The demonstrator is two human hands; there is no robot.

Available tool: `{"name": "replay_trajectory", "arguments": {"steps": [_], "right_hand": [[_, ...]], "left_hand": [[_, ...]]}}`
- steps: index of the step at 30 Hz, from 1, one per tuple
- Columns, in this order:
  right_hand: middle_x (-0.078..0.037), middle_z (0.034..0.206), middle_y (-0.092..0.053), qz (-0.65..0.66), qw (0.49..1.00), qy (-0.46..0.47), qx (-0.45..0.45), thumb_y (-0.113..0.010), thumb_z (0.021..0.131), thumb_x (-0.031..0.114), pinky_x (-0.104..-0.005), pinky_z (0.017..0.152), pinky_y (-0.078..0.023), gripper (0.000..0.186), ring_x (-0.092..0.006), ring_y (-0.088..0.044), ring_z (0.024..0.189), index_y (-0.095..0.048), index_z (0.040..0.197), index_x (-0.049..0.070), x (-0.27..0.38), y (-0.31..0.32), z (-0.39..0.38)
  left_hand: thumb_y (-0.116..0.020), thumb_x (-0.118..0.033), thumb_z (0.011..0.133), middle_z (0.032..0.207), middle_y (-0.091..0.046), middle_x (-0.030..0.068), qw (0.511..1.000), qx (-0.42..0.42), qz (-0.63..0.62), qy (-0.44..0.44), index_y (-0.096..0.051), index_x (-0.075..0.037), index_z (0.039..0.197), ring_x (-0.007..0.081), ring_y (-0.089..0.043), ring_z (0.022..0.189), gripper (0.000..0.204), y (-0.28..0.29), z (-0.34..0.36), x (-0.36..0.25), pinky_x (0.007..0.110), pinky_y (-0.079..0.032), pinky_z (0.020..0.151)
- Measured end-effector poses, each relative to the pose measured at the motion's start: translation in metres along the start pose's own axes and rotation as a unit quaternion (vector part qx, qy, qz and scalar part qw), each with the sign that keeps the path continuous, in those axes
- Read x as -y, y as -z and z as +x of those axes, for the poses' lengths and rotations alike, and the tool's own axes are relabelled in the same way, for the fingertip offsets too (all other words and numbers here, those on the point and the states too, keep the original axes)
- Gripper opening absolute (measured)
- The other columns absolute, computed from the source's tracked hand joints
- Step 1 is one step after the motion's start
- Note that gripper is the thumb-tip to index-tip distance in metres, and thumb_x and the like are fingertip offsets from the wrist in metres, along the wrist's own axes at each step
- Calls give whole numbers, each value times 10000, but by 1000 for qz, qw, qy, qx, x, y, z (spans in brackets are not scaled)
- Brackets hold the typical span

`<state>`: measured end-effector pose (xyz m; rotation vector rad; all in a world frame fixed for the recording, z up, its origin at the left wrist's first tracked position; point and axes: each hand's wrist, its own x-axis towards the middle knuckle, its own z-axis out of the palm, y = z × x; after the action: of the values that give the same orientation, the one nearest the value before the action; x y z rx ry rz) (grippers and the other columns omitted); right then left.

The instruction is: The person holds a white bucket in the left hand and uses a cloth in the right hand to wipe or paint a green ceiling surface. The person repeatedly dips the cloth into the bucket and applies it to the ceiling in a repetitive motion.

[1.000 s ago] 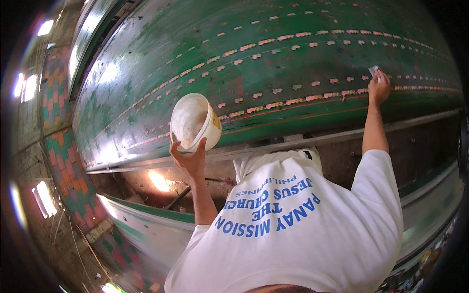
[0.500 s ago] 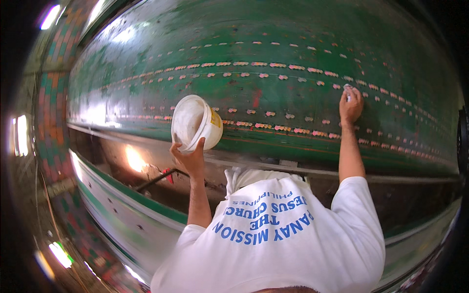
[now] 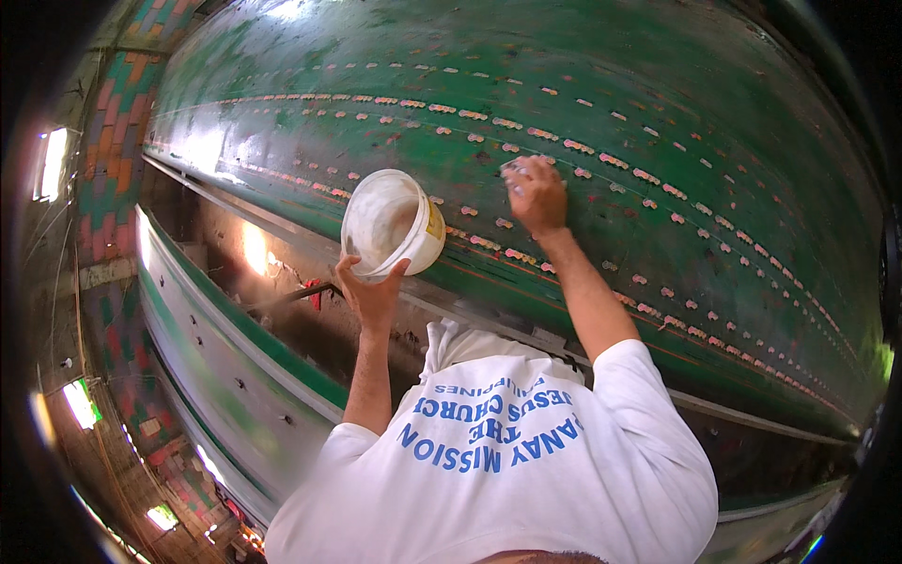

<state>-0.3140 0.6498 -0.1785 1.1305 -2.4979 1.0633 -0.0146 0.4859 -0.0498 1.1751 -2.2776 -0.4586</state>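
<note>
Started far left: noted patterned brickwork (image 3: 108,160), then pale panel (image 3: 225,376) with a green edge. Next, found left hand (image 3: 374,299) opened wide enough to span the near rim of white bucket (image 3: 385,226), gripping it between thumb and fingers. Saw bucket tilted, mouth toward the camera, over the near side of long green surface (image 3: 310,52); couldn't tell touching from held clear. Further right, found right hand (image 3: 537,195) over that surface with fingers bent in and pinched on whitish piece (image 3: 512,170); too blurred to identify, or to confirm contact with the surface. Saw small pinkish pieces (image 3: 580,146) in long rows to both sides of right hand, with plain green between rows. Judged it partway along, with much of the visible length carrying pieces. Couldn't tell laying from lifting, so couldn't split done from left; couldn't count the blurred far ends either.
</note>
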Motion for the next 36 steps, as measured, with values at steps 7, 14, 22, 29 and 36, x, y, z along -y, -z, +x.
{"name": "replay_trajectory", "arguments": {"steps": [7, 14, 22, 29, 36], "right_hand": [[-67, 1312, -727, 83, 993, 46, 73, -799, 887, 187, -501, 1160, -476, 220, -328, -628, 1310, -824, 1104, 162, 52, -26, -5], [-67, 1289, -726, 75, 995, 48, 45, -802, 877, 148, -498, 1151, -481, 208, -312, -645, 1259, -818, 1084, 164, 33, -51, 45], [-50, 1218, -727, 72, 997, 13, 19, -793, 874, 111, -479, 1117, -507, 199, -297, -657, 1229, -810, 1066, 158, -1, -65, 107], [-80, 1222, -743, 33, 996, -38, -67, -719, 919, 124, -482, 1089, -515, 165, -330, -667, 1214, -818, 1052, 130, -48, -19, 92], [-117, 1265, -739, -69, 986, -113, -98, -740, 929, 87, -466, 1088, -521, 213, -331, -666, 1242, -803, 1132, 93, -157, 115, 13]], "left_hand": [[-1053, -443, 662, 1295, -585, 231, 1000, 10, 6, 26, -430, -93, 1268, 430, -589, 1265, 937, 0, -7, -7, 538, -471, 1091], [-1052, -416, 666, 1316, -577, 233, 998, 26, 42, 37, -430, -93, 1281, 420, -571, 1287, 933, -2, -4, -17, 532, -463, 1097], [-1055, -390, 664, 1321, -603, 214, 998, 33, 58, 10, -470, -103, 1305, 400, -599, 1258, 914, -2, 2, -34, 503, -481, 1071], [-1067, -347, 651, 1324, -607, 204, 994, 42, 74, -70, -502, -84, 1314, 391, -605, 1251, 911, -3, 11, -41, 499, -490, 1075], [-1061, -351, 657, 1475, -560, 270, 996, 50, 46, -64, -468, -83, 1323, 445, -562, 1377, 931, -8, 27, -44, 536, -454, 1169]]}}
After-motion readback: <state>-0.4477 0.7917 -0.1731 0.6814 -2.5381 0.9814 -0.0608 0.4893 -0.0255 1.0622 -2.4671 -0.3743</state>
